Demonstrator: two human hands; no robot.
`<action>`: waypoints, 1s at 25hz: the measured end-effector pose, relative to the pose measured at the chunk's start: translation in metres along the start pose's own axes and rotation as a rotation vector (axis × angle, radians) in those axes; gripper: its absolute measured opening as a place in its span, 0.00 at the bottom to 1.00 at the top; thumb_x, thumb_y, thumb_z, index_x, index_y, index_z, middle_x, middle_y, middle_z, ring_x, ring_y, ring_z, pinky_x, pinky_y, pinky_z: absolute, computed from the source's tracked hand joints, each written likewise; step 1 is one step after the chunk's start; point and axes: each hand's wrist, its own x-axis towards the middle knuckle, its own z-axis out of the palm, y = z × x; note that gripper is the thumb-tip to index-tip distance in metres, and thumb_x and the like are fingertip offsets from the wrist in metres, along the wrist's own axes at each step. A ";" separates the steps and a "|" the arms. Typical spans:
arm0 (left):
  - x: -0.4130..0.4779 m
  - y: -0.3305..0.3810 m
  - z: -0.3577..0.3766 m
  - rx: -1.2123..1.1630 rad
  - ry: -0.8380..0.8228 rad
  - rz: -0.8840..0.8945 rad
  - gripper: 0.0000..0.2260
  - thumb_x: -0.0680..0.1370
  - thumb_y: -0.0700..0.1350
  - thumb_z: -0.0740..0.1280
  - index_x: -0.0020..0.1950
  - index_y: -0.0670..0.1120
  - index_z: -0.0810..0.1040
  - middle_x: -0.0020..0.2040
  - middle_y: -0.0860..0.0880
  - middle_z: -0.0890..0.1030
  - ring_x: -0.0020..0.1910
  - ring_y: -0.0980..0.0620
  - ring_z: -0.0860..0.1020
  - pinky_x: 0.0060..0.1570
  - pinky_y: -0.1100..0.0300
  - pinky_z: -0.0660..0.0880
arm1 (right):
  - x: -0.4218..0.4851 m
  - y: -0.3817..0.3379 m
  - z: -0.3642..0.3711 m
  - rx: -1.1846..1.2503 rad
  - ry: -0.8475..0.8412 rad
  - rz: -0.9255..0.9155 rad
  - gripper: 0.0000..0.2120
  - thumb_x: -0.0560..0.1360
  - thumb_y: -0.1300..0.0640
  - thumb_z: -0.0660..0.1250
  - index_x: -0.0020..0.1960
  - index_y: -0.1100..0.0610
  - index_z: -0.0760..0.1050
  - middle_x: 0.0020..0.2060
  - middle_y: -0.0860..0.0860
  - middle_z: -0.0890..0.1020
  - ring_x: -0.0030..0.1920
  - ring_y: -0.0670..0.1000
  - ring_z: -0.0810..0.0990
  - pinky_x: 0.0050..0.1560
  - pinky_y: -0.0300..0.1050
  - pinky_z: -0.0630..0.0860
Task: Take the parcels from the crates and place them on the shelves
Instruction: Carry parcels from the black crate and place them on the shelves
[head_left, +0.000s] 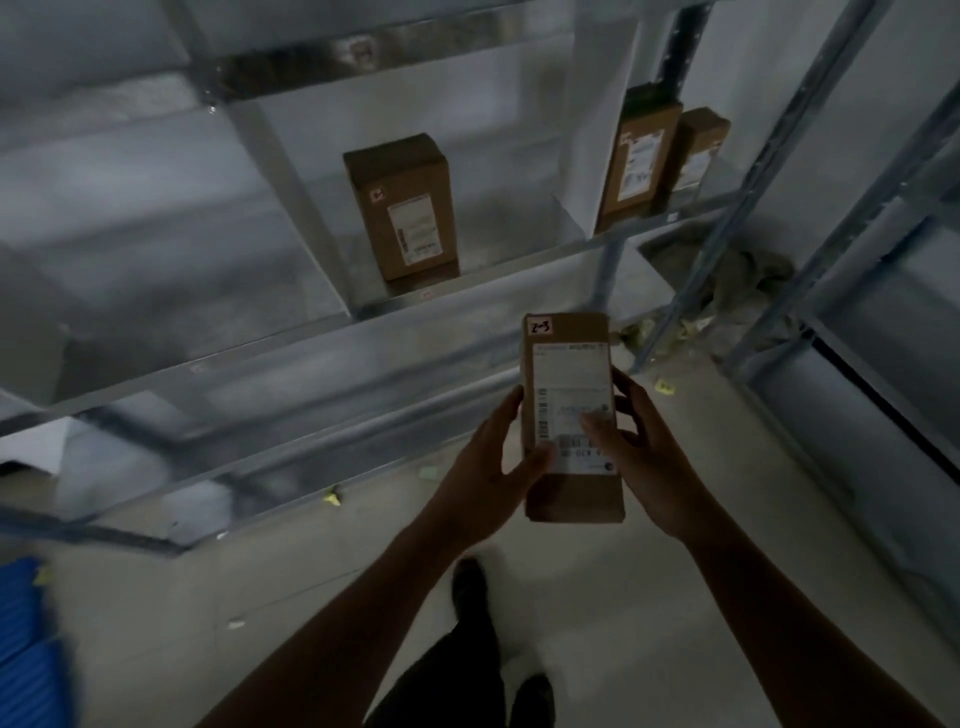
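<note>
The left hand (493, 462) and right hand (649, 457) each wrap their grip round the parcel (569, 374), label up, seemingly to read its "2-3" tag (540, 326). That likely names the target shelf (493, 249).

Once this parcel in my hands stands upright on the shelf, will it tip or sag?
Probably stiff: the parcel keeps straight edges in the left hand and right hand. Likely tippy upright, being tall and narrow.

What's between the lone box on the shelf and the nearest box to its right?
Head view: a white divider panel stands between the lone box and the nearest box; the shelf is otherwise bare.
</note>
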 end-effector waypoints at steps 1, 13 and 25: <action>0.014 -0.002 -0.004 -0.048 0.008 -0.019 0.31 0.80 0.63 0.63 0.80 0.70 0.51 0.74 0.62 0.69 0.69 0.62 0.71 0.67 0.46 0.76 | 0.019 -0.003 0.000 0.002 -0.021 0.011 0.30 0.73 0.41 0.74 0.71 0.31 0.67 0.62 0.37 0.80 0.61 0.46 0.83 0.48 0.45 0.84; 0.221 -0.007 -0.081 -0.295 0.123 -0.043 0.37 0.80 0.55 0.70 0.73 0.80 0.47 0.64 0.83 0.64 0.62 0.79 0.69 0.48 0.76 0.75 | 0.266 -0.052 -0.008 -0.211 -0.179 0.018 0.40 0.69 0.34 0.75 0.75 0.26 0.60 0.66 0.36 0.77 0.64 0.44 0.80 0.50 0.48 0.85; 0.408 -0.029 -0.090 -0.204 0.307 -0.076 0.44 0.79 0.41 0.72 0.84 0.55 0.44 0.77 0.57 0.68 0.72 0.61 0.71 0.65 0.57 0.77 | 0.452 -0.044 -0.051 -0.363 -0.244 -0.130 0.41 0.69 0.40 0.77 0.74 0.26 0.57 0.66 0.29 0.74 0.63 0.36 0.78 0.52 0.37 0.82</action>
